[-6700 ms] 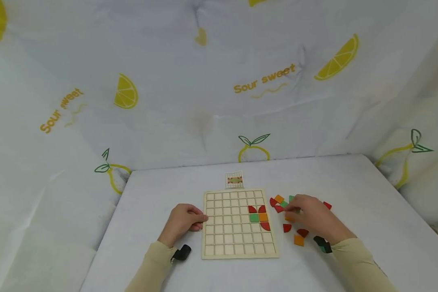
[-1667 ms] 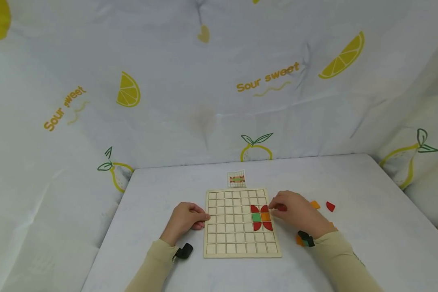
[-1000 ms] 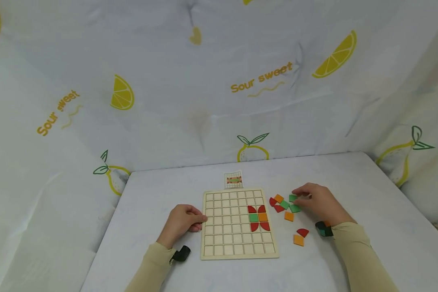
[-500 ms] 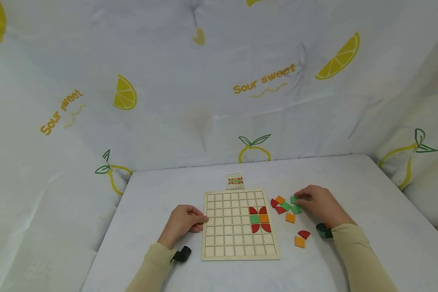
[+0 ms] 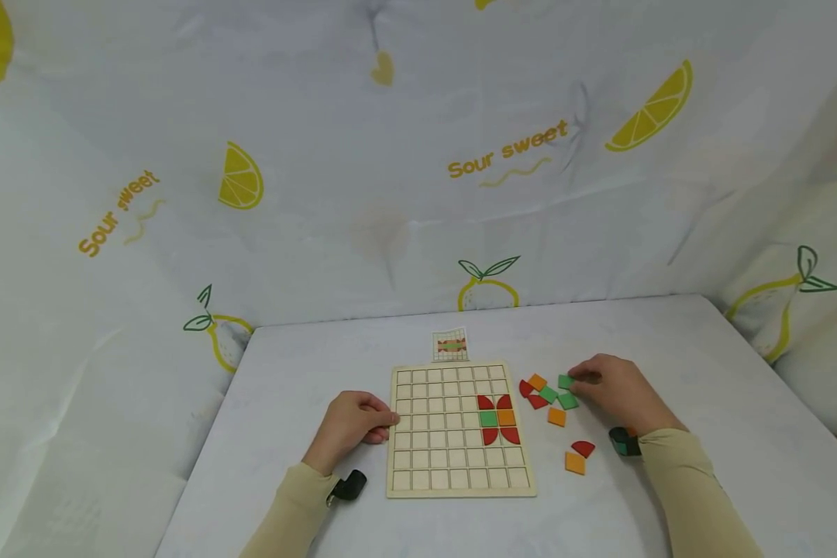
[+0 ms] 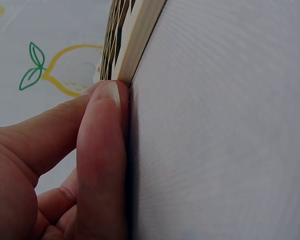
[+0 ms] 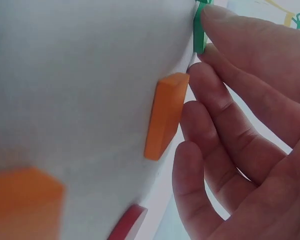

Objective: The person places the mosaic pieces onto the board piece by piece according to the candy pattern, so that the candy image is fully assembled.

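In the head view, a wooden grid board (image 5: 432,457) lies flat, with several red quarter-circle tiles (image 5: 490,436), one green square tile (image 5: 488,418) and one orange square tile (image 5: 505,418) in its right-hand cells. My left hand (image 5: 354,418) pinches the board's left edge between thumb and index finger, as the left wrist view confirms. To the right of the board, my right hand (image 5: 615,391) pinches a loose green square tile (image 5: 566,382) at the edge of the pile; the right wrist view shows thumb and index finger at that green tile (image 7: 198,30). This hand covers part of the table.
Loose orange (image 5: 556,417), green (image 5: 548,394) and red tiles (image 5: 583,448) lie between the board and my right arm. Part of an orange tile (image 5: 631,432) shows by the right wrist. Behind the board is a small pattern card (image 5: 449,346). Lemon-print cloth (image 5: 321,256) hangs around the table.
A second lower red quarter-circle has joined the board since the oldest frame. My right hand has gone from the board's right edge back to the green tiles. The left hand keeps its place.
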Action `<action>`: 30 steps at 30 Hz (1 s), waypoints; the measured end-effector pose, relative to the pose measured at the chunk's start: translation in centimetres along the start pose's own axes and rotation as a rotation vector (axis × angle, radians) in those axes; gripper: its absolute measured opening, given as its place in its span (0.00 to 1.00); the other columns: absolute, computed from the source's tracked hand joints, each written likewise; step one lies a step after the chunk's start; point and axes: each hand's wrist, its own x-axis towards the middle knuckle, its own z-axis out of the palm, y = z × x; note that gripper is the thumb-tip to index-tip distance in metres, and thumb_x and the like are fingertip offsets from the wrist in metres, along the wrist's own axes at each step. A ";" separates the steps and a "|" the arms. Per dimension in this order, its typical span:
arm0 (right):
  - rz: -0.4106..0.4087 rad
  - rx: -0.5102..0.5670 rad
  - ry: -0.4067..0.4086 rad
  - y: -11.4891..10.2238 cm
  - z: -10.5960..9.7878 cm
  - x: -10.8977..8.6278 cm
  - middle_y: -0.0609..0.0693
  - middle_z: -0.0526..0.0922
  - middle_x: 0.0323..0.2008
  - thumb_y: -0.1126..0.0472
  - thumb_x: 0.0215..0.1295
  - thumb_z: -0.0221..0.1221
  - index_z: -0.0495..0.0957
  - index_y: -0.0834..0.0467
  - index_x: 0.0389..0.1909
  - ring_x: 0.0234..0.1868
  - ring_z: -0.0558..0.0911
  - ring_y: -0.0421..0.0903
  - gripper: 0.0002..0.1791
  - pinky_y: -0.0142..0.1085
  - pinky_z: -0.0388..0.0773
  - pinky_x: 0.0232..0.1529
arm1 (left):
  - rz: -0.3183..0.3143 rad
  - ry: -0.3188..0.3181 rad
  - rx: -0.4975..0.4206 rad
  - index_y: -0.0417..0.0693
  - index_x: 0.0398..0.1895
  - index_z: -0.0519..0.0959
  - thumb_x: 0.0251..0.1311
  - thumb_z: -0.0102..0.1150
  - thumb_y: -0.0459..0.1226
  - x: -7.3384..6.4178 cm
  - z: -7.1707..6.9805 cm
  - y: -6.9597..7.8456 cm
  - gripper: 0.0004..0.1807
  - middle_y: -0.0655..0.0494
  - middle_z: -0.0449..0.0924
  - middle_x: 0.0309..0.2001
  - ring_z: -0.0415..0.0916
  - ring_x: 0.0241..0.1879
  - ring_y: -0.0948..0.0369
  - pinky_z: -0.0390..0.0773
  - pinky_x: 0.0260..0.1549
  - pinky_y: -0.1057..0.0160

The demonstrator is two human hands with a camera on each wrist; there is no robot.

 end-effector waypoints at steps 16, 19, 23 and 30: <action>-0.016 0.005 0.010 -0.4 -0.1 -0.1 0.58 0.87 0.49 0.57 0.71 0.71 0.88 0.62 0.55 0.51 0.82 0.58 0.17 0.59 0.86 0.57 | 0.005 -0.001 -0.007 0.40 0.38 0.87 0.60 0.80 0.40 0.0 -0.1 -0.1 0.13 0.51 0.89 0.27 0.85 0.22 0.65 0.90 0.29 0.65; -0.017 0.028 -0.010 -1.4 -0.1 -0.2 0.57 0.87 0.49 0.56 0.72 0.71 0.88 0.61 0.55 0.51 0.81 0.57 0.17 0.56 0.87 0.56 | 0.005 -0.004 -0.016 0.40 0.38 0.87 0.60 0.80 0.39 0.0 -0.1 -0.1 0.13 0.51 0.90 0.27 0.86 0.22 0.64 0.90 0.29 0.65; -0.067 0.044 -0.035 -2.9 0.3 -0.4 0.54 0.87 0.47 0.56 0.71 0.72 0.89 0.58 0.53 0.49 0.81 0.53 0.15 0.49 0.87 0.51 | 0.000 -0.010 -0.018 0.40 0.37 0.87 0.60 0.80 0.39 -0.1 -0.1 0.0 0.13 0.51 0.90 0.29 0.86 0.24 0.64 0.91 0.30 0.65; -0.182 0.024 -0.058 -5.8 2.1 -0.3 0.44 0.87 0.43 0.56 0.68 0.75 0.91 0.52 0.48 0.45 0.81 0.45 0.11 0.39 0.84 0.48 | -0.016 0.007 -0.017 0.41 0.37 0.87 0.59 0.81 0.39 0.0 0.1 0.0 0.13 0.51 0.90 0.29 0.86 0.24 0.64 0.91 0.30 0.65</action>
